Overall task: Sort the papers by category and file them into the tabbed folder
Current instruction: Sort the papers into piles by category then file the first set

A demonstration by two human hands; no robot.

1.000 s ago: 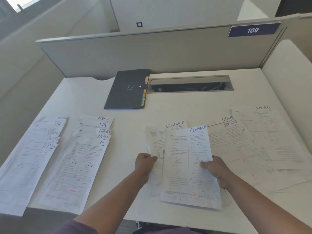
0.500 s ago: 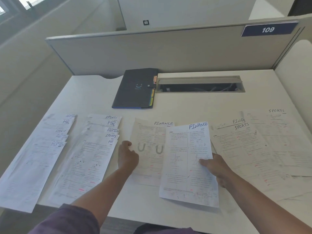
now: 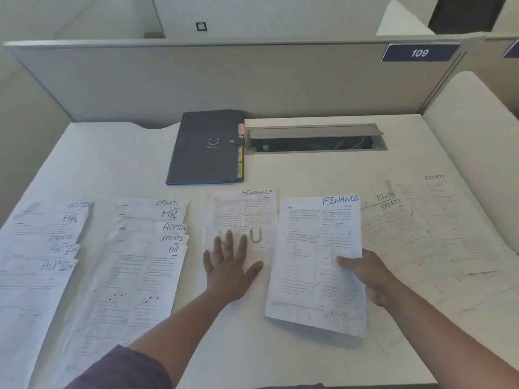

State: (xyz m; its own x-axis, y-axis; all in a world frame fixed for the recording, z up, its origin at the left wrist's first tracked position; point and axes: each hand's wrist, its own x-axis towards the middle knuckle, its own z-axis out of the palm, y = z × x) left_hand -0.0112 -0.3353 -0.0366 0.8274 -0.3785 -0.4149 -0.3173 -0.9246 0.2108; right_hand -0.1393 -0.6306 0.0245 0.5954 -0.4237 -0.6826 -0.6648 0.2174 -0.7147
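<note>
Head view: the left hand (image 3: 229, 266) lies flat, fingers straight and spread, pressing on a white printed sheet headed FINANCE with a grey U-shaped drawing (image 3: 247, 217), which rests on the pale desk top (image 3: 118, 164). Just to the right of that hand, the right hand (image 3: 368, 272) pinches the right edge of a second white printed sheet headed FINANCE in blue ink (image 3: 317, 262), thumb on top and the other fingers hidden beneath; the sheet's near edge is lifted off the desk. Beyond the left hand, well apart from it, lies the closed dark grey tabbed folder with a snap strap and coloured tabs along its right edge (image 3: 205, 148). To the left of the left hand are two fanned stacks of white papers, one topped ADMIN (image 3: 42, 248), one topped SPORTS (image 3: 140, 265). To the right of the right hand lie overlapping white sheets marked SPORTS (image 3: 438, 234). Beside the folder is a grey open cable slot (image 3: 314, 138).
</note>
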